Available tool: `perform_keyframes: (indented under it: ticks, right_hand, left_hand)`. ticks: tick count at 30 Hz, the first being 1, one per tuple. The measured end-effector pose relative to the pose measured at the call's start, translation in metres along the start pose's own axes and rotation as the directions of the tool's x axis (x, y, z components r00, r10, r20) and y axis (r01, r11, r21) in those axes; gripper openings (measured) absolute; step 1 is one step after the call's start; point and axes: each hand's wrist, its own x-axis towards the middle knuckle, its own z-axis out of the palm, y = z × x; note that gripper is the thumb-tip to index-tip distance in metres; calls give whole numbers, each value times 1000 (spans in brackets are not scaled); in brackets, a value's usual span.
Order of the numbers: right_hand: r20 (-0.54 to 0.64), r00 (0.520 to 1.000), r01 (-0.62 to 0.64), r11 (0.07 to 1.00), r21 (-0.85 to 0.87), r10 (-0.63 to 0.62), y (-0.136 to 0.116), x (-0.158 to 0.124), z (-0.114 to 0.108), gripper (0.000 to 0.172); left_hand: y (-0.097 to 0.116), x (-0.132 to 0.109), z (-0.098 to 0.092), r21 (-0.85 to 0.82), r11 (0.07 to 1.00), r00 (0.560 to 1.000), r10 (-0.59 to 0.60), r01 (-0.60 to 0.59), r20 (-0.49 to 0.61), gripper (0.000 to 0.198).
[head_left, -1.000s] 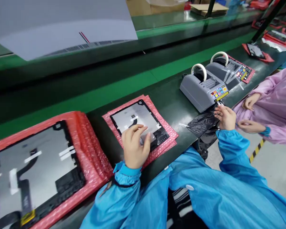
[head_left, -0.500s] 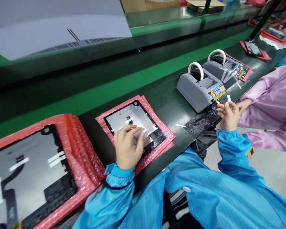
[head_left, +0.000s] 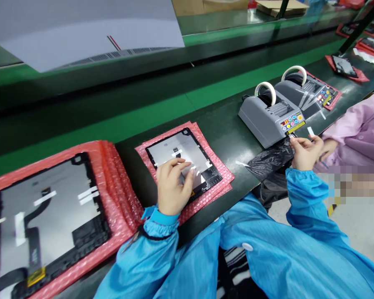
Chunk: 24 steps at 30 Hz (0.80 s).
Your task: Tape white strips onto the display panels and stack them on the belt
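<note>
My left hand (head_left: 174, 187) hovers over or rests on a tablet screen panel (head_left: 162, 147), its fingers bent and thumb apart, with nothing visible in them. The panel's silver back carries short white tape strips, and it lies on pink bubble wrap (head_left: 216, 166). At the mouth of the nearer grey tape dispenser (head_left: 258, 120), my right hand (head_left: 306, 153) pinches a white tape end (head_left: 291, 136). A second white tape strip (head_left: 311, 131) sticks up from its other fingers. My palm partly hides the panel's lower edge.
At left, a larger-looking panel (head_left: 59, 207) lies on stacked red bubble wrap (head_left: 121, 195). Another tape dispenser (head_left: 299, 93) stands behind the first. A black plastic bag (head_left: 271, 160) hangs at the bench edge. A co-worker's pink sleeve (head_left: 358, 124) is close to my right hand.
The view has shifted, so the bench items appear farther right. My right hand has come closer to the dispenser mouth and its fingers have closed there. My left hand stays over the panel.
</note>
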Motion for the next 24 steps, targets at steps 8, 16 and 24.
perform_keyframes:
  ticks: [8,16,24]
  right_hand:
    - [532,844,43,997,63,-70,-75,-70,26,57]
    - [912,400,-12,995,103,-90,-89,-108,106,51]
    - [933,359,-28,1000,0,10,-78,-101,131,54]
  left_hand:
    - [38,26,3,-401,905,972,-49,140,230,17]
    - [36,35,1,-500,850,976,-71,166,205,22]
    - [16,30,5,-442,833,941,-269,333,204,19]
